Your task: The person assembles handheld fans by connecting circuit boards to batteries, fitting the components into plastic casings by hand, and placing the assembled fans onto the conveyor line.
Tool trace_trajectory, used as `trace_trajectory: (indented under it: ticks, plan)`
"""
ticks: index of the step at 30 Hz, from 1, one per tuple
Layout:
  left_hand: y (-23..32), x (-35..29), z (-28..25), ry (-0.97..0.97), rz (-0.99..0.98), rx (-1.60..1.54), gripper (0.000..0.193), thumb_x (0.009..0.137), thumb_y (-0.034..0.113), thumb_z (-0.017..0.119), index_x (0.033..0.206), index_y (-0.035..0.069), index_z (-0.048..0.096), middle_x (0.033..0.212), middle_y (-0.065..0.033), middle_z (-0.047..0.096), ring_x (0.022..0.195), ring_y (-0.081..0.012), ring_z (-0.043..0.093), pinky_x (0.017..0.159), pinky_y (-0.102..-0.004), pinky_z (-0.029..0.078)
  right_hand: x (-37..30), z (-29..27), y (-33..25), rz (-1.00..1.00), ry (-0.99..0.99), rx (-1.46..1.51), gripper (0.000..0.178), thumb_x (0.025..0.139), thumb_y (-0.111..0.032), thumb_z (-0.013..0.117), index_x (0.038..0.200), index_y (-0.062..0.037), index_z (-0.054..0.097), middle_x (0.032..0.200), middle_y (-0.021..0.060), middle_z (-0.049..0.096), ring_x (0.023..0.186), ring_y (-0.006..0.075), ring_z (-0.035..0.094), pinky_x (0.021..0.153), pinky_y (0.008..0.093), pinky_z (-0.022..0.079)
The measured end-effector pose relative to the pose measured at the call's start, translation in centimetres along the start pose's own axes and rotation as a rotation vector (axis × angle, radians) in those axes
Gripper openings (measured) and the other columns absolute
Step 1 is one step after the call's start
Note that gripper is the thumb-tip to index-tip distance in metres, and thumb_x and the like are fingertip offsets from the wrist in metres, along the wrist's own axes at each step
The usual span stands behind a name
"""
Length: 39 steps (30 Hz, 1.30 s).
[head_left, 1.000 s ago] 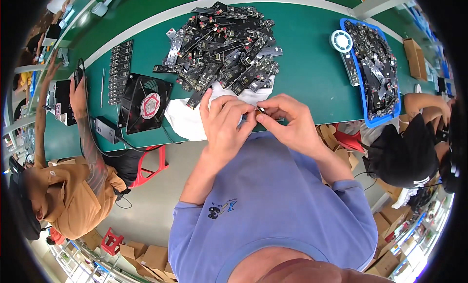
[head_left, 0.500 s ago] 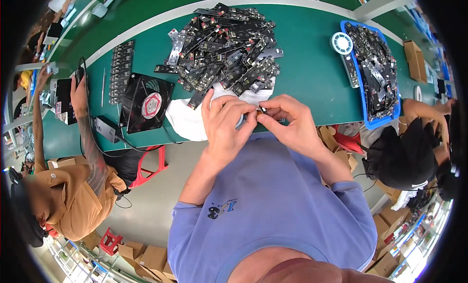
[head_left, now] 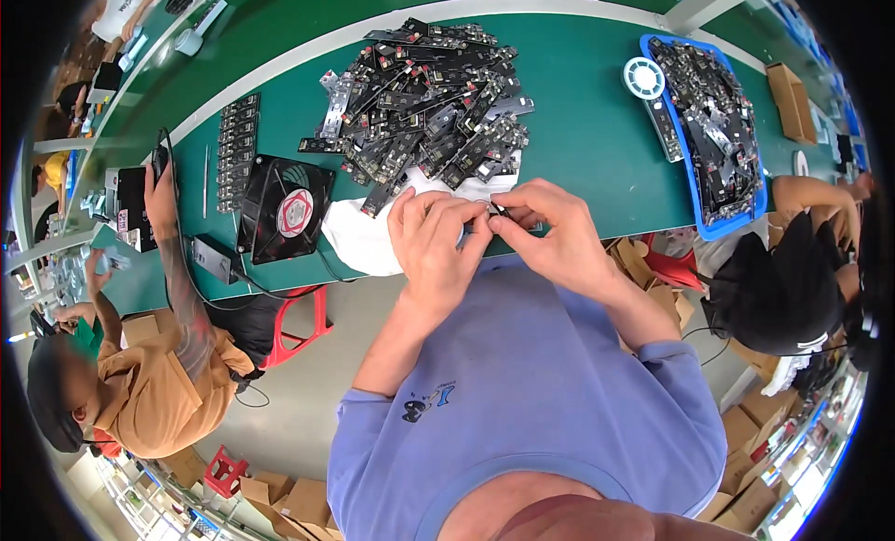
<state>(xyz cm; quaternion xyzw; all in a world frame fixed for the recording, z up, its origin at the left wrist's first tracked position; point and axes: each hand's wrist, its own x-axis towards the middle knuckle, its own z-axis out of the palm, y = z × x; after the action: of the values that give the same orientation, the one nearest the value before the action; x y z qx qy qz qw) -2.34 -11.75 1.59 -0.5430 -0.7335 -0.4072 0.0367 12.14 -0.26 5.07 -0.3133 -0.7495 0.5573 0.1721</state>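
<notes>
My left hand [head_left: 435, 246] and my right hand [head_left: 552, 232] meet at the table's near edge, fingertips closed in a pinch. Between them is a small dark piece [head_left: 499, 209], mostly covered by the fingers, so its kind cannot be made out. The right thumb and forefinger grip it, and the left fingertips press at its other side. Under and behind the hands lies a white cloth [head_left: 359, 235]. Just beyond it rises a heap of black circuit boards [head_left: 438, 103], some with red or silver parts.
Left on the green table [head_left: 578, 112] are a black fan [head_left: 284, 208], a row of boards [head_left: 238, 150] and a power adapter [head_left: 216, 259] with cables. A blue tray [head_left: 695, 182] of boards and a white handheld fan [head_left: 645, 78] stand right. Co-workers sit on both sides.
My hands stay together at nearly the same spot, with small finger shifts around the dark piece. The view has shifted slightly. At left, a co-worker's lower arm has moved.
</notes>
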Motion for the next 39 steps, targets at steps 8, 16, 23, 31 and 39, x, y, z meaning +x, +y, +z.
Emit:
trace_trajectory:
  ticks: [8, 16, 23, 31, 39]
  plan:
    - [-0.1, -0.3, 0.1, 0.007, 0.052, 0.014, 0.021, 0.078, 0.005, 0.085, 0.095, 0.012, 0.075, 0.092, 0.0022, 0.074, 0.098, -0.0201, 0.065, 0.111, -0.0472, 0.040, 0.7, -0.9, 0.2, -0.123, -0.112, -0.030, 0.023, 0.093, -0.002, 0.076, 0.115, 0.0013, 0.074, 0.098, 0.0114, 0.070, 0.080, 0.0200, 0.070, 0.069, 0.0332, 0.056]
    - [-0.1, 0.2, -0.5, -0.039, 0.075, -0.019, 0.021, 0.080, 0.005, 0.082, 0.099, 0.011, 0.074, 0.096, 0.0021, 0.075, 0.104, -0.0233, 0.065, 0.118, -0.0489, 0.034, 0.5, 0.2, 0.7, -0.281, 0.041, -0.252, 0.024, 0.093, -0.002, 0.073, 0.117, 0.0002, 0.069, 0.104, 0.0145, 0.070, 0.082, 0.0284, 0.071, 0.070, 0.0383, 0.058]
    - [-0.8, 0.6, -1.1, -0.066, 0.056, -0.072, 0.024, 0.085, 0.004, 0.080, 0.109, 0.007, 0.075, 0.101, -0.0033, 0.075, 0.103, -0.0254, 0.066, 0.111, -0.0490, 0.043, 0.9, 0.2, 1.1, -0.392, 0.056, -0.269, 0.021, 0.091, 0.001, 0.073, 0.112, -0.0004, 0.067, 0.105, 0.0159, 0.070, 0.084, 0.0340, 0.070, 0.071, 0.0413, 0.057]
    - [-0.8, 2.4, -2.3, -0.232, 0.134, -0.103, 0.023, 0.087, 0.002, 0.079, 0.110, 0.002, 0.077, 0.102, -0.0103, 0.076, 0.098, -0.0310, 0.069, 0.089, -0.0411, 0.053, 1.1, 0.8, 2.0, -0.486, 0.124, -0.340, 0.022, 0.089, 0.002, 0.074, 0.109, -0.0015, 0.067, 0.099, 0.0144, 0.072, 0.084, 0.0350, 0.070, 0.073, 0.0436, 0.057]
    - [-1.0, 3.4, -3.0, -0.339, 0.146, -0.126, 0.017, 0.088, 0.001, 0.079, 0.105, 0.000, 0.075, 0.097, -0.0105, 0.076, 0.091, -0.0299, 0.071, 0.084, -0.0413, 0.055, 1.0, 0.4, 1.8, -0.505, 0.087, -0.344, 0.022, 0.087, 0.001, 0.076, 0.107, -0.0020, 0.067, 0.095, 0.0131, 0.072, 0.081, 0.0328, 0.069, 0.071, 0.0429, 0.055]
